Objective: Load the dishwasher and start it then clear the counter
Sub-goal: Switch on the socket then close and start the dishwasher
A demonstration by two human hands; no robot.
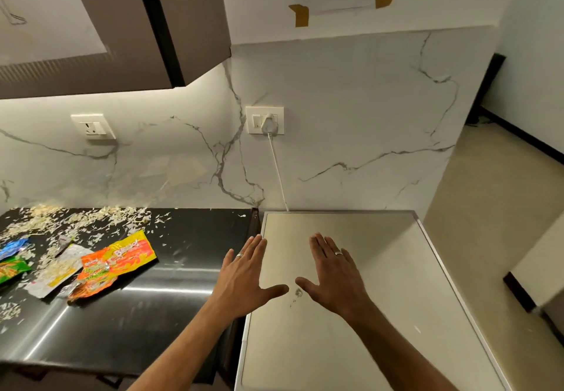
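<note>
The flat steel top of the dishwasher [381, 283] fills the lower right. My left hand [244, 277] is spread flat, palm down, over its left edge beside the black counter [146, 314]. Palm down too, my right hand [334, 271] has straight fingers over the middle of the steel top. Neither hand holds anything. On the counter's left lie an orange snack wrapper [117, 264], a silver wrapper [58, 271], a green wrapper [10, 268] and a blue wrapper [13, 247], among scattered pale crumbs [76, 222].
A white plug [268, 122] sits in the wall socket, its cord [278, 174] running down behind the dishwasher. A second socket [93, 126] is on the marble backsplash to the left. A brown wall cabinet [122, 24] hangs overhead. Beige floor [494, 207] lies to the right.
</note>
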